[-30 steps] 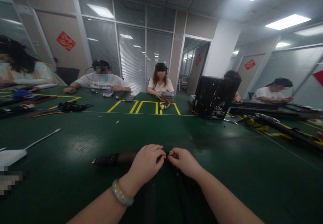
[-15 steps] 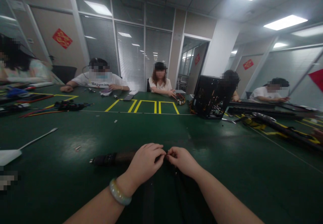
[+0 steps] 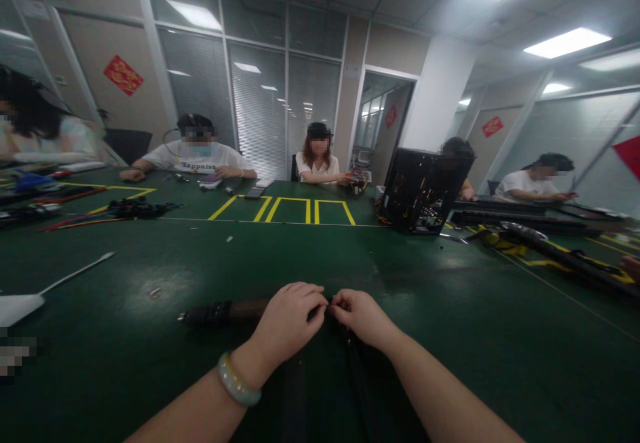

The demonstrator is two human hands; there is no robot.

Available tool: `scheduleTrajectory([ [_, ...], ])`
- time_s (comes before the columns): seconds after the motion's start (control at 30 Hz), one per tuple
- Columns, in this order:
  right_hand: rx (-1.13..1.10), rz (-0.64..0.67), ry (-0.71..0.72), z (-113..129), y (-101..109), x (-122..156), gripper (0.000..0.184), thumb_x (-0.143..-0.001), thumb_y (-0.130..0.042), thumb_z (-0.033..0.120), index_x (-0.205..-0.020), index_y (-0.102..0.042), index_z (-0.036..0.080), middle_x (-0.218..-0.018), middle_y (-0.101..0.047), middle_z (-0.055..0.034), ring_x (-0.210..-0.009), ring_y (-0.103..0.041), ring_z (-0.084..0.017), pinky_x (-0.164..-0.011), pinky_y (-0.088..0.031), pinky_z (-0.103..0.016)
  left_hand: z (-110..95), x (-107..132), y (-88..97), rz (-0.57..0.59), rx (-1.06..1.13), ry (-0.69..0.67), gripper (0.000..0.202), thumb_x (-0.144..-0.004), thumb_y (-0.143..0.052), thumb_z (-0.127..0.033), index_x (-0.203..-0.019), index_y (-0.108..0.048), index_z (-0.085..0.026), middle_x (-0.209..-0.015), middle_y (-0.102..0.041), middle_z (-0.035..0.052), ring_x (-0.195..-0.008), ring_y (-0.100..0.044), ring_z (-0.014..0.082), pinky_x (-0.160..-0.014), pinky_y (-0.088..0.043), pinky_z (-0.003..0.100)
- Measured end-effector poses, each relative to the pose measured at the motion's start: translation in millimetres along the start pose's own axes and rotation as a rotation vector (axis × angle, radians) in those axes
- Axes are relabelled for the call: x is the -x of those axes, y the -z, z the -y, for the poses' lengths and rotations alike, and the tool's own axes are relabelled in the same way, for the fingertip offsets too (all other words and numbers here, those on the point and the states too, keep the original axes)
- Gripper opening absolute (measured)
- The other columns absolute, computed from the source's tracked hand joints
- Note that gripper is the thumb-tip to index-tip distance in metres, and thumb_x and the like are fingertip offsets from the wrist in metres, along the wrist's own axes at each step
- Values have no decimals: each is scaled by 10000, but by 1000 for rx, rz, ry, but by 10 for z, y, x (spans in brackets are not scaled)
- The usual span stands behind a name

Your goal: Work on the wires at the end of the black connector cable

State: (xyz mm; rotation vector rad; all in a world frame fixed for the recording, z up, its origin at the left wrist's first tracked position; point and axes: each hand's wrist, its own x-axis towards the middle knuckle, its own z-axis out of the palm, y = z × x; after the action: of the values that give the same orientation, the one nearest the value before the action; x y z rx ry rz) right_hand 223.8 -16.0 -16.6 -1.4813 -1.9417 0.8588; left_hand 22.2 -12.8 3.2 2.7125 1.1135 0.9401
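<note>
My left hand (image 3: 293, 313) and my right hand (image 3: 367, 320) meet at the middle of the near table, thumbs and forefingers pinched close together. Whatever small dark part they pinch is mostly hidden by the fingers. A long dark tube-shaped thing (image 3: 245, 312), with black collars and a silver tip, lies on the green tabletop (image 3: 225, 376). It passes behind my left hand, and its right end is hidden. Below my right hand, a thin dark rod or strip (image 3: 356, 376) runs towards me. A pale bangle (image 3: 237, 380) circles my left wrist.
A black computer case (image 3: 420, 190) stands at the far right of centre. Bundled cables (image 3: 133, 210) lie at the left, near a white long-handled thing (image 3: 75, 275). Dark bars (image 3: 570, 256) lie at the right. Several people sit around the table.
My hands stay almost in place, still pinched together. Across the table, a person has raised a small wired thing slightly in their hands.
</note>
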Motion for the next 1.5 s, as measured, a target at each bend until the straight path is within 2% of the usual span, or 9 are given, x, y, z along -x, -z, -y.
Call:
scheduleTrajectory([
  [0.3,-27,26,-6,-42,-8,-3,156,-867,-562,298,-882,-655,173,-697,-628,7,-547,-538,-101,-480,-362,-178,27,-3,-15,5,-15,32,168,-859,-535,-199,-926,-683,-244,-1078,-670,20,-1018,-600,224,-915,-458,441],
  [0.47,-22,16,2,-36,-9,-6,147,-864,-568,290,-861,-649,167,-677,-612,13,-542,-528,-96,-477,-348,-172,4,-4,-1,-16,9,5,187,-876,-523,-207,-984,-671,-247,-1086,-667,21,-1032,-593,213,-936,-447,426],
  [0.67,-23,18,-17,-25,-5,-11,120,-854,-570,271,-863,-640,174,-683,-613,19,-531,-520,-87,-488,-360,-168,32,2,-39,1,-12,-2,151,-869,-543,-222,-906,-688,-240,-1046,-676,22,-998,-602,213,-921,-453,416],
  [0.87,-36,28,-18,-35,-5,-8,135,-858,-566,286,-857,-637,172,-661,-600,22,-514,-517,-89,-466,-353,-168,42,-4,-40,-31,-14,-6,166,-872,-538,-225,-952,-683,-240,-1071,-672,29,-1005,-598,215,-922,-452,416],
  [1.03,-29,6,19,-21,-1,3,125,-855,-574,281,-843,-642,177,-676,-611,22,-544,-530,-92,-488,-360,-173,-6,-7,1,-5,2,-46,166,-871,-539,-213,-953,-677,-254,-1100,-665,12,-1016,-593,209,-960,-430,432],
  [1.27,-27,29,-5,-46,-2,-5,140,-862,-563,294,-872,-645,181,-695,-627,12,-545,-535,-100,-474,-360,-178,30,3,-21,-28,-63,13,160,-870,-541,-232,-929,-690,-237,-1061,-673,28,-996,-600,224,-920,-449,442],
  [1.5,-13,8,15,-37,2,-10,124,-850,-577,286,-849,-647,184,-683,-621,22,-547,-530,-94,-488,-360,-172,19,1,-33,-13,-24,-43,165,-874,-537,-226,-945,-683,-254,-1086,-667,12,-1007,-600,204,-977,-419,436],
])
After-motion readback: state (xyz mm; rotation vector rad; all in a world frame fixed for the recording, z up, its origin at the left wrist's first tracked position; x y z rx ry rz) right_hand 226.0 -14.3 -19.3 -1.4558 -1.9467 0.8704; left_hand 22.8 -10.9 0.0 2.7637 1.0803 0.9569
